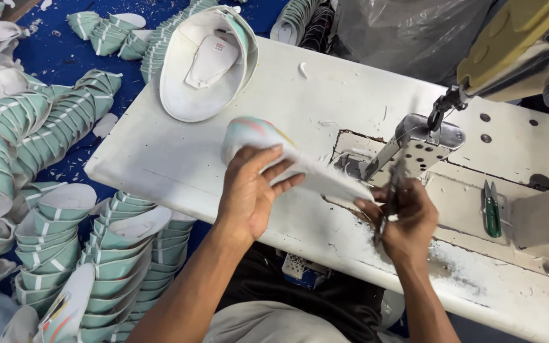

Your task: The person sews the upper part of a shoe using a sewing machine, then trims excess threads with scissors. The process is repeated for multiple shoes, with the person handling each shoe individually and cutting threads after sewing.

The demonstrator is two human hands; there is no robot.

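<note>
Shoe upper (268, 149), long axis running ten to four o'clock, is grasped by left hand (249, 190); right hand (401, 219) clenches dark snips (390, 202) at its four-o'clock end.

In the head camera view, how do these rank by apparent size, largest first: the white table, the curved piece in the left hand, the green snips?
1. White table
2. Curved piece in the left hand
3. Green snips

No near-ties.
</note>
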